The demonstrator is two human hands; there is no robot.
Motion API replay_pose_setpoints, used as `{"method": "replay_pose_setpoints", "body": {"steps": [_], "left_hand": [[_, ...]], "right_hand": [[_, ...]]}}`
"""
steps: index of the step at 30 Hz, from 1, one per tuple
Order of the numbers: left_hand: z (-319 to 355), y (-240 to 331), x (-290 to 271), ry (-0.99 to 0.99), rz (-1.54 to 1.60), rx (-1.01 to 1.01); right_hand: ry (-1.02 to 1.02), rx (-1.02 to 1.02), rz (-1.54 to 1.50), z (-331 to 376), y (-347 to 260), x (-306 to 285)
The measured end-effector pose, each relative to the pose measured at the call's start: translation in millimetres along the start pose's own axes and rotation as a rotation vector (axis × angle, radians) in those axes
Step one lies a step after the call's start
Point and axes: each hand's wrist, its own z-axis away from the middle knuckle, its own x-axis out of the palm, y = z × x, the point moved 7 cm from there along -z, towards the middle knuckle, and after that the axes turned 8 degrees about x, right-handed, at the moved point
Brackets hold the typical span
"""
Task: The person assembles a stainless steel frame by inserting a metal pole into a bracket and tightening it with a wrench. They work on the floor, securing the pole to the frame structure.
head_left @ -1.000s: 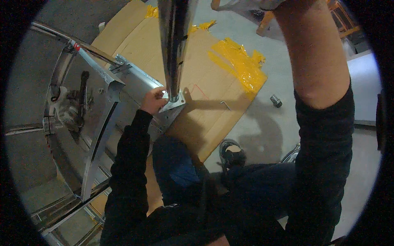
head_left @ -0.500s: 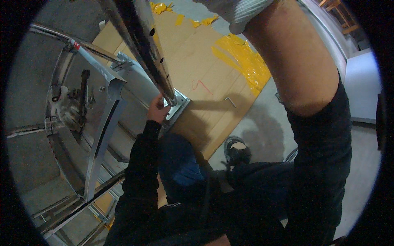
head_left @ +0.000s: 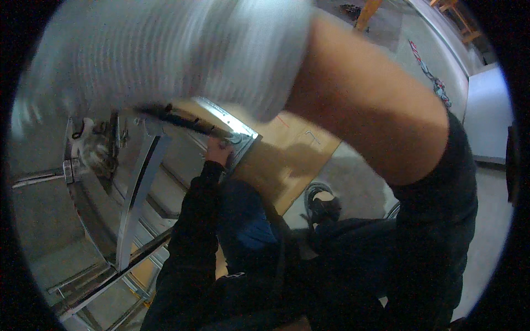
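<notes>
Left hand [head_left: 219,150] clamped on dark metal bar [head_left: 190,122] beside square base plate [head_left: 241,144]; right hand's grip hidden, cannot tell.

Cardboard sheet [head_left: 295,157] lies flat on the floor [head_left: 359,182], our landmark. On its left edge sits the metal bracket [head_left: 234,140], left hand [head_left: 219,150] touching it. Left of the cardboard, the curved metal frame [head_left: 135,187]. Shoe [head_left: 323,207] just right, below the cardboard.
</notes>
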Motion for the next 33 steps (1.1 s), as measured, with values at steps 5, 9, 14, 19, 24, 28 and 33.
{"method": "replay_pose_setpoints", "body": {"steps": [5,9,14,19,24,28,33], "left_hand": [[-5.8,-24.5,16.4,0.055,0.277,0.059],[-2.0,16.7,15.5,-0.020,0.455,-0.073],[12.3,1.6,6.3,0.084,0.522,-0.121],[1.6,31.8,11.5,0.009,0.439,-0.027],[12.4,-22.4,16.7,0.177,0.044,0.135],[-5.9,23.0,16.8,-0.089,0.218,-0.091],[-4.7,29.0,-1.7,-0.146,0.193,0.042]], "right_hand": [[0.000,-0.030,-0.012,1.6,2.1,12.8],[0.008,0.004,0.012,0.9,22.1,18.3],[-0.007,-0.045,-0.034,-10.3,17.8,42.8],[-0.004,-0.025,-0.044,-5.7,30.7,59.9],[-0.021,-0.076,-0.104,-10.0,13.6,88.4],[0.069,-0.070,-0.131,4.8,26.6,71.8],[0.127,0.062,-0.738,9.3,94.3,67.3]]}}
